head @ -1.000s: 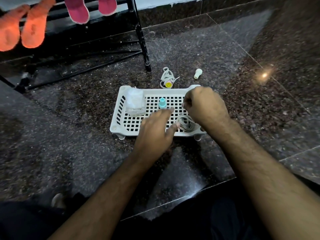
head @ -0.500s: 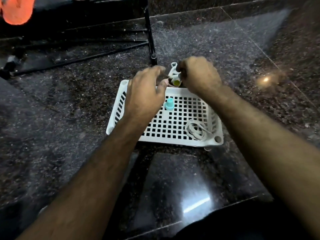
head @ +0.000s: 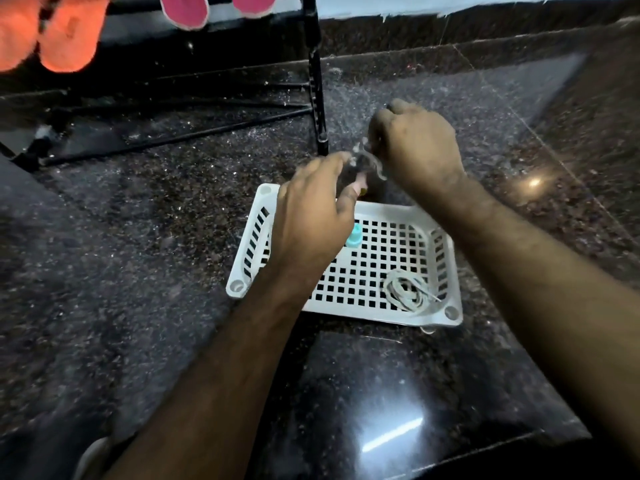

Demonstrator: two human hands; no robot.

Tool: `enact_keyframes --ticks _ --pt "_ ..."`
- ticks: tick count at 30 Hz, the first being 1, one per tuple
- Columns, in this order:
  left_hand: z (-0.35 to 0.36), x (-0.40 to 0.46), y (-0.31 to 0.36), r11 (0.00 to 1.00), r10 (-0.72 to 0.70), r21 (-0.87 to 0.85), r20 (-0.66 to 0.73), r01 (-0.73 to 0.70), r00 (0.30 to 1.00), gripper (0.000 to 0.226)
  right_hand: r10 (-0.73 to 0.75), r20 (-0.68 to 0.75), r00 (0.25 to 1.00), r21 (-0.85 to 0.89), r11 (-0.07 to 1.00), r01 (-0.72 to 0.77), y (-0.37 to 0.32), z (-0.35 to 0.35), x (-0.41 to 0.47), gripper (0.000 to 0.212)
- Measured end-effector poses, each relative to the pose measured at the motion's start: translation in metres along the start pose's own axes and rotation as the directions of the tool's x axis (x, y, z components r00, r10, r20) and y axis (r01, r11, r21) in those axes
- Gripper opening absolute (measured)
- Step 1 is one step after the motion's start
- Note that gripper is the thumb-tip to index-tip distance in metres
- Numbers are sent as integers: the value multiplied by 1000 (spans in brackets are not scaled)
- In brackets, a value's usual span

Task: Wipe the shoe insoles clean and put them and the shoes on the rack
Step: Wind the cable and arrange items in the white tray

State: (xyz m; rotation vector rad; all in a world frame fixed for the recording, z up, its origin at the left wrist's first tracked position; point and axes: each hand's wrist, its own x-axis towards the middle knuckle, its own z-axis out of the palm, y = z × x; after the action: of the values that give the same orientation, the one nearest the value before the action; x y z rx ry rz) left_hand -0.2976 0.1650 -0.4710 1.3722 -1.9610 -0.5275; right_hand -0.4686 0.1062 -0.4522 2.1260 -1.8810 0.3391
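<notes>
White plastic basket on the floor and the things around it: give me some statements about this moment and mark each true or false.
1. A coiled white shoelace lies in the white plastic basket. True.
2. The basket sits on the black metal shoe rack. False: it sits on the dark granite floor in front of the rack.
3. Both the left hand and the right hand are at a blurred white lace bundle above the basket's far edge. True.
4. The small teal cap lies outside the basket. False: it is inside.
</notes>
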Motion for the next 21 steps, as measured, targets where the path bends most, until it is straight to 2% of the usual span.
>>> enact_keyframes --ticks 2,4,6,8,10,12,15,17,18,19,21 --pt "-5 -3 11 999 -2 -45 -6 2 1000 51 6 -164 987 106 994 12 -7 -26 -15 14" --pt "-10 -5 25 981 -33 -191 3 33 999 63 20 -254 967 261 964 48 -16 -55 -36 9" --pt "-15 -7 38 909 -90 -405 33 95 995 68 38 -261 965 383 921 68 -25 -79 -61 7" --pt "-20 -12 50 821 -113 -559 37 114 993 54 84 -208 974 499 866 32 -34 -97 -88 9" --pt "-25 -18 56 820 -86 -569 1 71 996 26 162 -164 973 634 773 -21 -40 -104 -109 8" --pt "-28 -27 57 864 -71 -501 -35 44 997 8 277 -131 952 773 629 -77 -42 -100 -124 8" --pt "-31 -35 53 939 -42 -342 -49 22 998 5 401 -53 914 914 388 -117 -42 -89 -133 8" --pt "-33 -35 50 983 -31 -183 -88 15 996 4 426 -29 904 948 299 -111 -40 -86 -131 9" --pt "-34 -32 47 978 -77 -201 -110 53 991 5 433 -25 901 955 277 -107 -38 -85 -127 9" --pt "-37 -29 47 948 -148 -300 -121 106 982 6 438 -19 899 959 262 -108 -36 -85 -123 7" --pt "-43 -20 48 830 -294 -523 -119 192 948 11 419 3 908 958 259 -123 -30 -80 -115 5"
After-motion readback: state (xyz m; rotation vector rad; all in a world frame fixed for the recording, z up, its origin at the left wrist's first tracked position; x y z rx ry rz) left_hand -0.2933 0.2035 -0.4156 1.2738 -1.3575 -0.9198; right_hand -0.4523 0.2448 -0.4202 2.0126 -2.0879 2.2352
